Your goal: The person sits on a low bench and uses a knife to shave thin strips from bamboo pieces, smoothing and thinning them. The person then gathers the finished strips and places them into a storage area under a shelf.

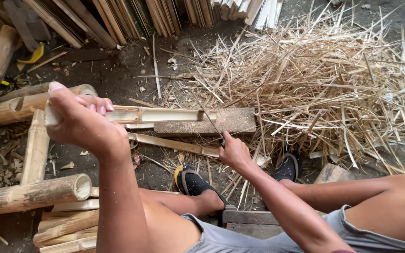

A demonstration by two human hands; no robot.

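Your left hand (78,121) is wrapped tight around the near end of a split bamboo piece (165,115) — the grip is closed full on it, thumb up top. The piece runs level across to your right, its far end resting on a flat wooden block (233,121) on the dirt floor. Your right hand (234,152) is clenched on the handle of a thin dark blade (208,117), and that blade angles up and away to meet the bamboo near the block. Another bamboo strip (172,144) lies just below, along the block's near edge. Beyond it all — a big heap of pale shavings (324,79). Round bamboo poles (33,192) are stacked at your left, and your feet in dark sandals (195,182) sit under your hands.
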